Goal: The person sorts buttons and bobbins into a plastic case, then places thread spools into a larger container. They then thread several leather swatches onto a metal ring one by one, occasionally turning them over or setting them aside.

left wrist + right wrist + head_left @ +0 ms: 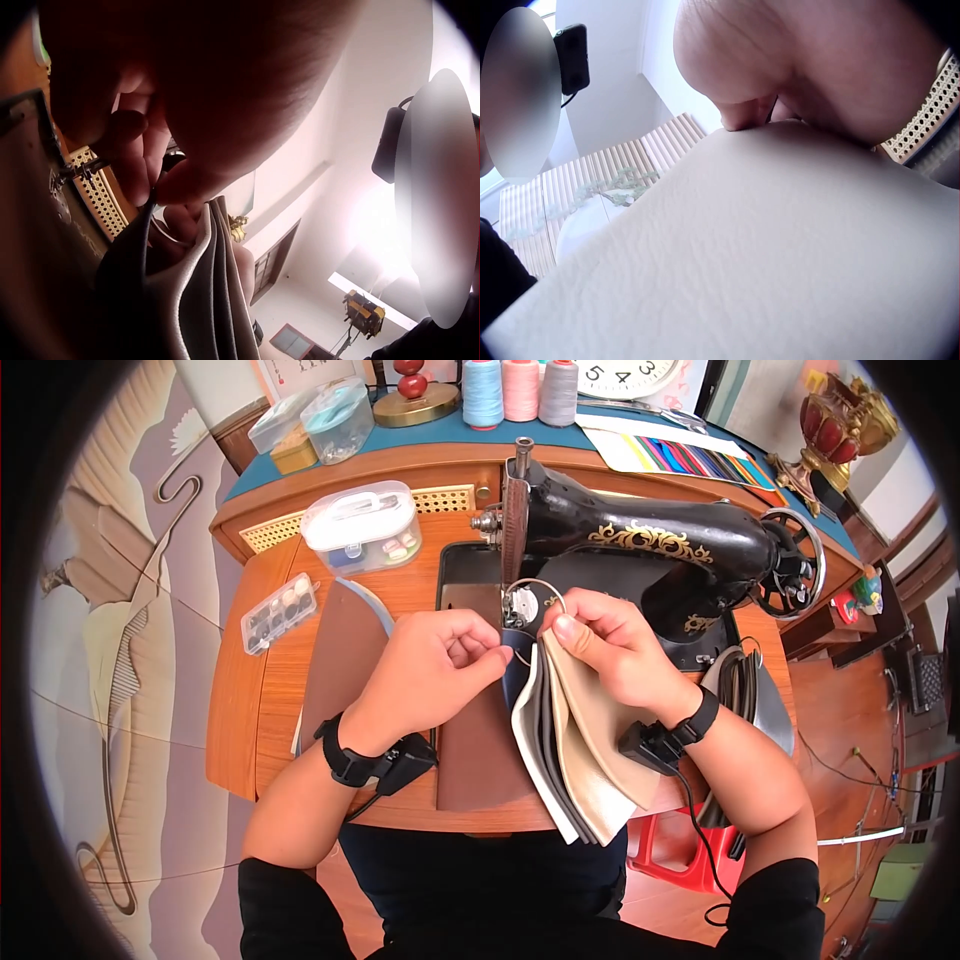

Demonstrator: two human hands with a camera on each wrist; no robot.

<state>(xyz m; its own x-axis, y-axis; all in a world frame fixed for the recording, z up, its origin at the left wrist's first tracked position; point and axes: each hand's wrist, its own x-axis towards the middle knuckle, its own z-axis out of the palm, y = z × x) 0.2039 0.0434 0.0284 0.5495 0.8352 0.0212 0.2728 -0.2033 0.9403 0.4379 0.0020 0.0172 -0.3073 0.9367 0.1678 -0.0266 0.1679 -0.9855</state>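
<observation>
My right hand (615, 650) pinches the top of a bundle of leather swatches (590, 760) in white, dark grey, cream and beige, which hangs over the table's front edge. A thin metal ring (535, 582) loops up from the bundle. Left of it, my left hand (430, 660) pinches the corner of a dark blue swatch (512, 682) between thumb and fingers, close to the ring. The left wrist view shows this dark swatch (127, 259) apart from the rest of the bundle (214, 292). In the right wrist view, a pale swatch (765, 240) hides most of the right fingers.
A black sewing machine (640, 530) stands just behind my hands. Brown leather (480, 750) lies beneath them. On the left are a button box (280, 615) and a lidded plastic container (362, 530). Another swatch bundle (740, 690) lies at right; thread spools (520, 395) stand behind.
</observation>
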